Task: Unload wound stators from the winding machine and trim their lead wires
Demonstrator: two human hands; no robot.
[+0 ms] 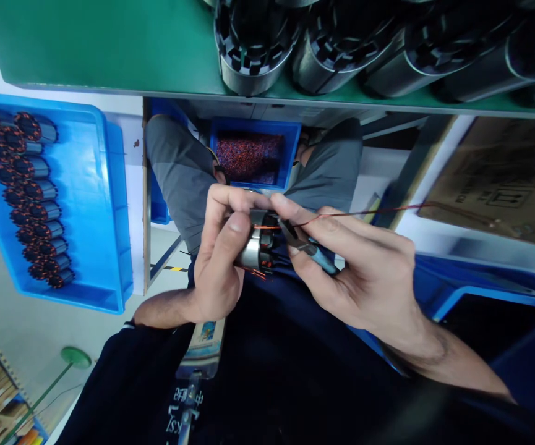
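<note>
My left hand [223, 247] is closed around a motor stator [251, 248], a silvery ring with black slotted ends and copper windings. Loose copper wire ends [258, 272] stick out at its lower side. In my right hand [355, 266] are wire cutters [311, 250] with blue handles, their dark jaws beside the stator's right end. A long copper wire [373, 212] runs from the stator past my right fingers and off to the right. My right index fingertip lies close to my left fingers above the stator. Whether the cutter jaws touch the wire I cannot tell.
A blue tray [88, 204] at left holds several wound stators [39, 213]. Along the green shelf [109, 46] stand several larger steel-and-black stator cores [253, 74]. Between my knees sits a blue bin [292, 154] of copper scraps. A cardboard box [494, 179] lies at right.
</note>
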